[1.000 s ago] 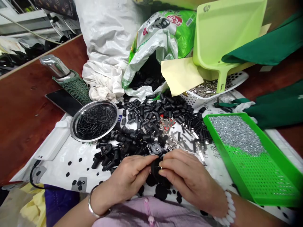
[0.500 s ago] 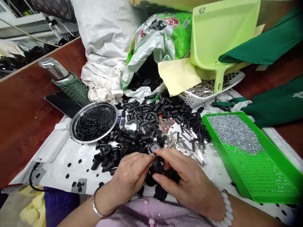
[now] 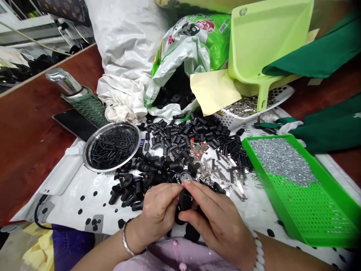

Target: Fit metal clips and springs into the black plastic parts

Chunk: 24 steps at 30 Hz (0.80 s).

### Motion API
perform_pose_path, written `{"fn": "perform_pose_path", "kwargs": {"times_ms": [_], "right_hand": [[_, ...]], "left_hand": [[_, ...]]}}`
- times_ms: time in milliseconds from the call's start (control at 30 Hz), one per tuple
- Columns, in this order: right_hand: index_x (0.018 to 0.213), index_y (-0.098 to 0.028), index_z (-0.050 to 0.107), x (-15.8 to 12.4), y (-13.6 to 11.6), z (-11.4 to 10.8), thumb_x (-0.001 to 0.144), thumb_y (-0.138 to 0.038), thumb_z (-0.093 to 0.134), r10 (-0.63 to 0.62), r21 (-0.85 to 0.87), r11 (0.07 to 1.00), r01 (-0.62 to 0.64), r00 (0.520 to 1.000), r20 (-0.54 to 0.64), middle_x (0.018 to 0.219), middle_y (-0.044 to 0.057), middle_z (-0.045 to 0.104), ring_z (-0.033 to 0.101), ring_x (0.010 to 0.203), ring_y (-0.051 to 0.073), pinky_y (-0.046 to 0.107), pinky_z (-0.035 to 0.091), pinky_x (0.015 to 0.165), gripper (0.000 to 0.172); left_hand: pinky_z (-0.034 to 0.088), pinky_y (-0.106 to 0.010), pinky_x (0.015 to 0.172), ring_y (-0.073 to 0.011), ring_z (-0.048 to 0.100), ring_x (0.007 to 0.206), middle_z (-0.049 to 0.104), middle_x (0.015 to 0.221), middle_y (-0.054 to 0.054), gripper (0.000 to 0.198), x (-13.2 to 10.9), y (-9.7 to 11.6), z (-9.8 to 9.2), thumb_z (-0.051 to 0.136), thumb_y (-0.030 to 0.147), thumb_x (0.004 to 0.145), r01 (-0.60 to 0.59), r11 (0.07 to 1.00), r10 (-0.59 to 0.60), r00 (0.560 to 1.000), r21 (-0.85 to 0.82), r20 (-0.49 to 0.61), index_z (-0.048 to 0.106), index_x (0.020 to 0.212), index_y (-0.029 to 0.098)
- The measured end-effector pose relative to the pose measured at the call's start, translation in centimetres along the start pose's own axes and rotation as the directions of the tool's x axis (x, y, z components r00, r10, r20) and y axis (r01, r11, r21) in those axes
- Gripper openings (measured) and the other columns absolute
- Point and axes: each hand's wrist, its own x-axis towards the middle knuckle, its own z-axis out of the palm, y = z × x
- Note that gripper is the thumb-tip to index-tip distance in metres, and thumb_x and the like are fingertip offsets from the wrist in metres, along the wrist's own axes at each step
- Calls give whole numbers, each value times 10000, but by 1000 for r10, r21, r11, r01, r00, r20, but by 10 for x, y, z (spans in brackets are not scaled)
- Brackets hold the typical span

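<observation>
At left, a round metal dish holds ridged black pieces, with a pile of black parts to its right. Front centre, near side of the pile: left hand closed on the left of a round black part, right hand curved about its right — whether that one also grips, cannot tell. Loose metal strips lie beyond the right hand; far right, a green perforated tray holds small silvery pieces.

White-covered table bearing a metal dish; loose black parts; flat metal pieces; a green tray
</observation>
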Motion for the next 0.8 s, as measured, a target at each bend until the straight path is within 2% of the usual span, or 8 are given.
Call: {"fn": "perform_pose_path", "kwargs": {"times_ms": [133,233,333,433,500,567,700,800], "right_hand": [[1163,-30,528,10,-1,0,934,-298,410,-10,-94,996,13,999,31,1036,187,667,664,898,216,317,583,716,372],[1095,-33,572,23,0,-5,933,-366,391,-6,-101,995,13,998,67,964,170,686,676,823,216,326,581,675,412],[1135,-73,547,34,6,-14,860,-503,468,8,-5,1000,-8,998,61,1037,160,659,637,942,225,338,550,775,517],[1131,-145,524,39,10,-22,836,-406,571,40,75,996,-40,999,2,1099,130,622,582,1034,217,346,509,857,397],[1043,-187,544,38,11,-24,850,-253,566,58,127,990,-58,998,8,1051,90,625,596,982,187,318,515,826,205],[964,-204,555,37,12,-24,848,-178,541,60,156,985,-69,996,62,1013,67,623,607,927,166,289,519,787,119],[977,-218,545,31,16,-22,851,-156,514,56,163,983,-85,983,176,1028,55,614,604,932,158,270,515,790,144],[971,-228,533,25,25,-20,845,-146,515,58,218,970,-106,975,215,1016,42,614,609,928,144,232,521,780,152]], "left_hand": [[538,-226,666,-130,651,708,690,828,-53,264,-3,-4,3,432,39,823,26,999,-27,999,-37,-28,566,1019,155],[524,-200,633,-120,644,673,692,808,-28,205,0,-4,4,474,91,839,161,969,-169,985,-189,-28,604,976,171],[498,-187,556,-106,601,578,663,691,2,149,2,-2,4,498,169,857,384,846,-390,919,-370,63,642,890,176],[492,-210,560,-118,582,580,647,668,-7,157,3,-1,4,510,211,858,495,752,-496,860,-435,123,659,853,161],[490,-212,577,-117,579,593,656,688,-12,157,3,-2,3,513,209,857,488,758,-490,864,-433,116,662,862,161],[484,-206,580,-111,577,595,664,709,-17,159,3,-2,3,504,189,859,445,795,-437,891,-411,119,659,881,163],[496,-226,619,-128,599,664,662,767,-50,180,7,-3,0,472,135,859,316,884,-284,949,-346,140,638,928,153],[516,-254,711,-152,616,803,658,901,-91,229,12,-3,-4,446,81,852,220,933,-164,965,-285,205,608,1001,143]]}}
